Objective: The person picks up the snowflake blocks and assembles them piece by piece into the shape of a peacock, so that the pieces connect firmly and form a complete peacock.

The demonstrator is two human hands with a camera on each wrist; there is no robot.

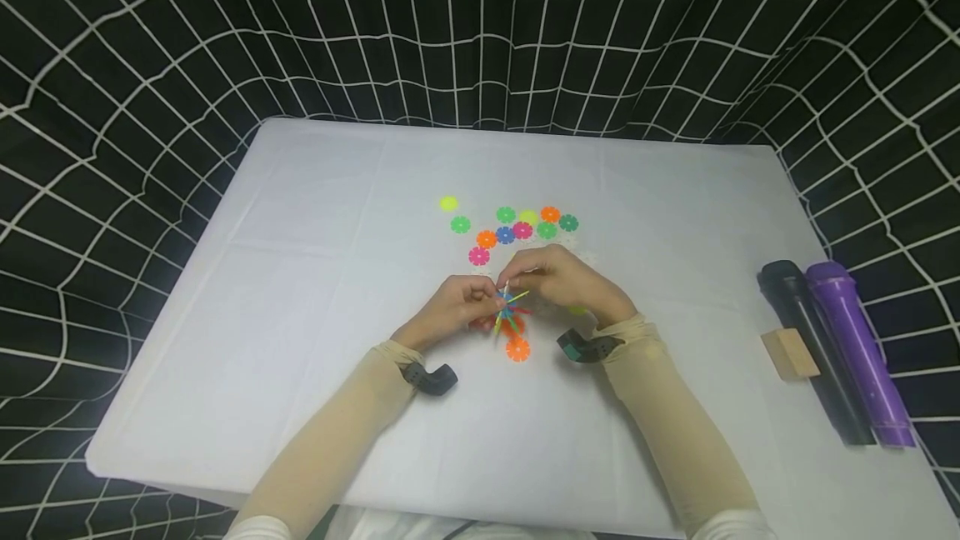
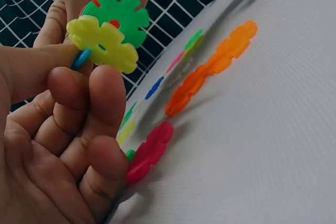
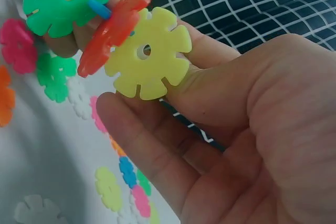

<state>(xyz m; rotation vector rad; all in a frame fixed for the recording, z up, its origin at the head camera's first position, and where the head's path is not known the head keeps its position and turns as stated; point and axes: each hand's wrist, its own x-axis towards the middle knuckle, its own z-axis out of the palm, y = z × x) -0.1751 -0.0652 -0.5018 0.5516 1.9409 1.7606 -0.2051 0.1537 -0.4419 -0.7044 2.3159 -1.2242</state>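
The disc cluster (image 2: 102, 35) lies right of the left fingers (image 2: 107, 85) and nearside of the right fingers (image 3: 142, 135), both pinching it.

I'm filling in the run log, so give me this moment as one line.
left hand: pinches joined discs | right hand: holds joined discs | loose discs: on white table | wooden block: table's right side

I see discs (image 1: 506, 235) on the table (image 1: 337, 223), most beyond left hand (image 1: 459, 307) and right hand (image 1: 561, 277); block (image 1: 790, 354) far right, tubes (image 1: 821, 357) right of it.
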